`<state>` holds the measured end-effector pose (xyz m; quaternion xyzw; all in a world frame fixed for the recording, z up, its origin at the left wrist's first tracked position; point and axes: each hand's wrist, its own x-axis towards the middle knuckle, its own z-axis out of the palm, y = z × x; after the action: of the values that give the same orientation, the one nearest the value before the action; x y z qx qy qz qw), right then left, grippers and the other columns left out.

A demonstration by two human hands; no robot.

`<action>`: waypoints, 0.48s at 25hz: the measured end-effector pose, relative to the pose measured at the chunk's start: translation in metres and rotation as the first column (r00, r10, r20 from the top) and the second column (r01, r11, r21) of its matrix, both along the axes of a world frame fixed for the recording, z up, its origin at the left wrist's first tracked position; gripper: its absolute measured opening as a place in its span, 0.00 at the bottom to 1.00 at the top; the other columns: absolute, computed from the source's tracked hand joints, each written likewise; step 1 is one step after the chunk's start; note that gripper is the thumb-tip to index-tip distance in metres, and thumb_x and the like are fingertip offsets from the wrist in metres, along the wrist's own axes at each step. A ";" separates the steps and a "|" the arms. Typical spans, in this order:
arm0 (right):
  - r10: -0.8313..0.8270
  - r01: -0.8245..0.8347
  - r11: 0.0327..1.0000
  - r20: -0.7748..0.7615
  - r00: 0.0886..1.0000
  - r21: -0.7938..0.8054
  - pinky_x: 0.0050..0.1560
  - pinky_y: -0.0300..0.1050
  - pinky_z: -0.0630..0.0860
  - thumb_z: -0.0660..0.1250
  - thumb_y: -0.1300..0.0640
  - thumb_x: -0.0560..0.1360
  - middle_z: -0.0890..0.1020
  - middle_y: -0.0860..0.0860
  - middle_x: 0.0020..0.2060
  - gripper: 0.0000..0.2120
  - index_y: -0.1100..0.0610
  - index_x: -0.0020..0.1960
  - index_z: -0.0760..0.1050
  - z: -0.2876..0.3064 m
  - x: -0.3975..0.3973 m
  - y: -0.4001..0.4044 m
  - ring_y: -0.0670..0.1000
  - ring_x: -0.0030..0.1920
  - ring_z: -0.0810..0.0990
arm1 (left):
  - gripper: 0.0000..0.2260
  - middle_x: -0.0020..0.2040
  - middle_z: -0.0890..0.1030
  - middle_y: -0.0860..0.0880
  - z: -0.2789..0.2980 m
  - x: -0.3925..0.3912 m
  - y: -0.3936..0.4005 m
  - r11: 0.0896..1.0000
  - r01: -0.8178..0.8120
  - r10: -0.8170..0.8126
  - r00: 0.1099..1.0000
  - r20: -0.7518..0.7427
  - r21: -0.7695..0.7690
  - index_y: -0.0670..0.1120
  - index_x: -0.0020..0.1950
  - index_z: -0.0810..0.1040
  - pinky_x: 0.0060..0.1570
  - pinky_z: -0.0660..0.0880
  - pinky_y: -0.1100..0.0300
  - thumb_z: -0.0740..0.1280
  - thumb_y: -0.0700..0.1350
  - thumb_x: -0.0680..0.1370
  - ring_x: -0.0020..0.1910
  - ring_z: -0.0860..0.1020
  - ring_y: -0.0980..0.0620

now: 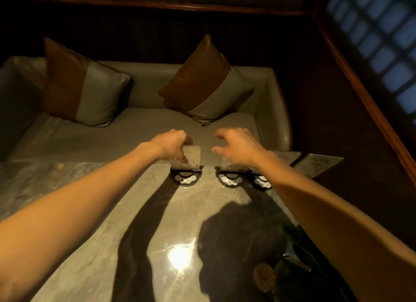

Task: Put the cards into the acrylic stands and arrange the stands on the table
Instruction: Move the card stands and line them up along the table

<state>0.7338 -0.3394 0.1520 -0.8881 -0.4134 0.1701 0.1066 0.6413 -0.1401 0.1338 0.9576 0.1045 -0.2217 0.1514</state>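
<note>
Several acrylic stands with black half-round bases line the far edge of the marble table (94, 211). My left hand (172, 144) pinches the top of a pale card (193, 155) that stands upright in the leftmost stand (185, 178). My right hand (238, 146) hovers with curled, spread fingers just over the clear panel of the second stand (230, 179); nothing shows between its fingers. My right forearm partly covers a third stand (261, 181). A fourth stand (319, 165) with a printed card leans at the far right.
Beyond the table's far edge is a grey sofa (135, 133) with two brown-and-grey cushions (83, 87) (202, 81). A dark plant with a yellow flower (264, 277) sits at the table's near right. A lamp glare (180, 256) shines on the glossy top.
</note>
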 end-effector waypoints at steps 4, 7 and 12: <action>0.103 -0.105 0.993 -0.031 0.994 -0.057 0.69 0.56 0.68 0.68 0.51 0.79 0.82 0.52 0.61 0.18 0.51 0.68 0.76 -0.010 -0.026 0.048 0.55 0.64 0.77 | 0.17 0.57 0.84 0.44 -0.019 -0.026 0.027 0.997 -0.077 0.075 0.990 0.118 0.012 0.47 0.63 0.81 0.57 0.79 0.49 0.75 0.46 0.75 0.58 0.81 0.44; 0.122 -0.121 0.990 0.012 0.992 -0.078 0.62 0.56 0.73 0.66 0.55 0.79 0.85 0.54 0.54 0.10 0.53 0.59 0.81 -0.018 -0.030 0.064 0.57 0.58 0.80 | 0.10 0.52 0.86 0.44 -0.032 -0.035 0.038 0.987 -0.140 0.153 0.964 0.218 -0.073 0.46 0.58 0.84 0.54 0.79 0.50 0.72 0.44 0.77 0.54 0.83 0.44; 0.079 -0.080 0.994 -0.022 0.997 -0.072 0.61 0.55 0.77 0.67 0.56 0.79 0.86 0.52 0.51 0.08 0.52 0.56 0.82 -0.016 -0.024 0.060 0.54 0.54 0.82 | 0.06 0.48 0.86 0.46 -0.035 -0.029 0.037 0.982 -0.135 0.166 0.949 0.269 -0.130 0.47 0.53 0.85 0.49 0.79 0.52 0.72 0.45 0.78 0.50 0.83 0.47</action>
<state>0.7100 -0.2793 0.1363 -0.8725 -0.4409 0.1979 0.0713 0.6119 -0.1027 0.0984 0.9587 0.1428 -0.0777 0.2335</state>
